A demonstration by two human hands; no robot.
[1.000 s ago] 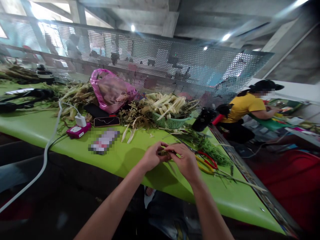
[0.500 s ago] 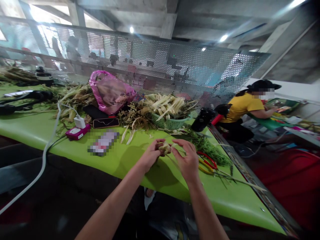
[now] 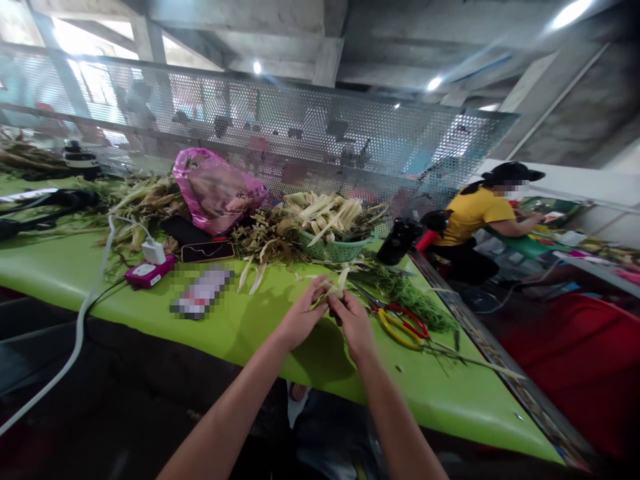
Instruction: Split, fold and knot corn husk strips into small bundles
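My left hand [image 3: 301, 318] and my right hand [image 3: 353, 319] meet above the green table [image 3: 210, 327], both pinching a small pale leaf strip [image 3: 334, 287] folded between the fingertips. The strip's ends stick up above my fingers. Just right of my right hand lie scissors with red and yellow handles [image 3: 400, 323]. A green basket [image 3: 336, 245] heaped with pale leaf strips stands behind my hands.
A pink plastic bag [image 3: 215, 190], a phone [image 3: 207, 251], a pink charger box [image 3: 147, 274] with a white cable, and piles of dry leaves [image 3: 140, 200] line the back. Green stems [image 3: 415, 297] lie at right. A person in yellow [image 3: 475, 217] sits beyond the mesh screen [image 3: 300, 133].
My hands have shifted slightly up and left, closing together on the leaf strip, which now stands up above my fingers. The view has tilted a little.
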